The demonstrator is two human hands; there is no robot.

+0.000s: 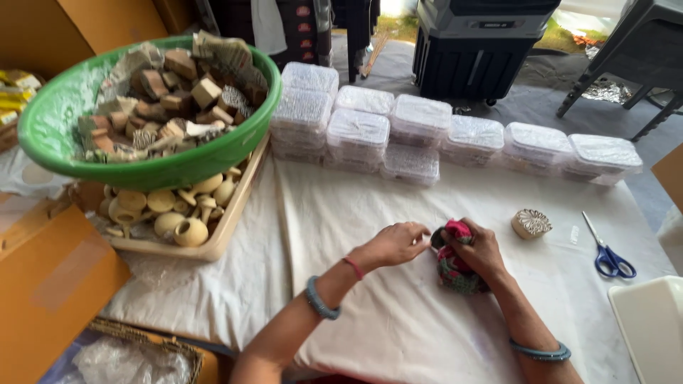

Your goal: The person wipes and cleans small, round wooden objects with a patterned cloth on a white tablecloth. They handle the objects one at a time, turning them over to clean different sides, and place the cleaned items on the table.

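My right hand [482, 250] is closed around a small patterned cloth pouch [455, 274], red and green, resting on the white cloth-covered table [370, 306]. My left hand [398, 242] pinches the pouch's top at its left side. A carved wooden block stamp [531, 223] lies just right of my right hand. Both wrists wear teal bangles.
A green basin [57, 121] full of wooden stamp blocks sits on a tray [231, 213] of wooden knobs at left. Rows of clear lidded plastic boxes [420, 131] line the back. Blue-handled scissors [608, 252] lie at right, a white container [651, 327] at lower right, cardboard [50, 284] at left.
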